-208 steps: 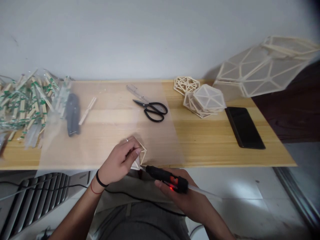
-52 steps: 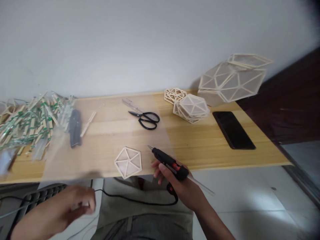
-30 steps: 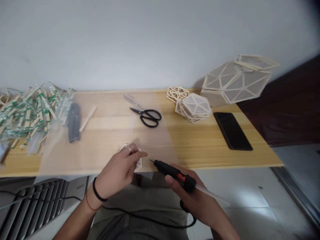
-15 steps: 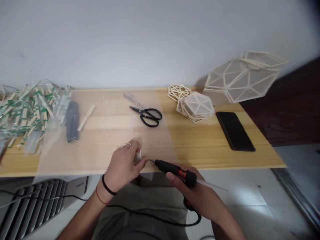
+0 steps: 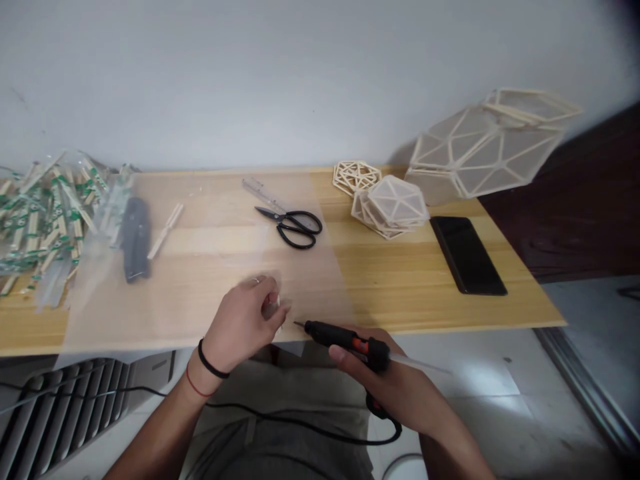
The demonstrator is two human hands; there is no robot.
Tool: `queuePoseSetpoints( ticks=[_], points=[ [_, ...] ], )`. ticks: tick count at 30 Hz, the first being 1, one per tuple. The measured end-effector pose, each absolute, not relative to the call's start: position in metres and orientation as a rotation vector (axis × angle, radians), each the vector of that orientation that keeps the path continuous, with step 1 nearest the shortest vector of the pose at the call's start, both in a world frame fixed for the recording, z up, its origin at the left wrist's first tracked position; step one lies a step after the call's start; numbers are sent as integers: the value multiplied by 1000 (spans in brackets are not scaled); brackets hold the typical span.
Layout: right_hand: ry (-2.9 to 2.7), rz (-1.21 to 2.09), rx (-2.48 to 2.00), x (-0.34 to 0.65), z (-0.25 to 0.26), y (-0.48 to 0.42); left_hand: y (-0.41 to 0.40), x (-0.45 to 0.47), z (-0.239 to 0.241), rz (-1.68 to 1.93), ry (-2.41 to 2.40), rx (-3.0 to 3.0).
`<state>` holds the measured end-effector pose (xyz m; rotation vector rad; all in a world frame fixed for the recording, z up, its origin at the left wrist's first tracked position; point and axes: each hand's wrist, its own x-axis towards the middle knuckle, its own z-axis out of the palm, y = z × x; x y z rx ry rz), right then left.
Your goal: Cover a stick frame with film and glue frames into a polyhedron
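Note:
My left hand [image 5: 244,322] rests near the front edge of the wooden table [image 5: 400,280], fingers curled over a small pale hexagon panel that it almost wholly hides. My right hand [image 5: 395,387] grips a black and orange glue gun [image 5: 345,338] below the table edge. The gun's metal tip points left, just right of my left fingertips. A clear glue stick sticks out of its back, and its black cord [image 5: 300,430] loops across my lap.
A translucent sheet [image 5: 200,267] covers the table's left half. On it lie black scissors [image 5: 295,225], a dark folded tool [image 5: 134,237] and a stick [image 5: 165,221]. Wrapped sticks [image 5: 40,213] pile at far left. Stacked hexagon panels [image 5: 390,207], a phone [image 5: 467,253] and a big faceted shell [image 5: 490,147] sit right.
My left hand came back from the lower left and settled over the hexagon panel, which lay uncovered 1.7 s ago. The glue gun dropped from above the table to its front edge.

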<state>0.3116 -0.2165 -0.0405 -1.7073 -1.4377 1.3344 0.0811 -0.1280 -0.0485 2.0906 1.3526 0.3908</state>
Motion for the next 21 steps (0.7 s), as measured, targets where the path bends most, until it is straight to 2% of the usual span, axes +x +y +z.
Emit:
queuePoseSetpoints(
  ticks=[8,13,21],
  points=[
    [-1491,1372,-1638,310,-34,-212,-142,62,-41,484,1125,2098],
    [-1555,1471,-1560,308,-37,-210,-161,48,-47,463,1230,2335],
    [-1633,1508,-1529,299,-35,-200,-157,39,-54,440,1178,2328]
  ],
)
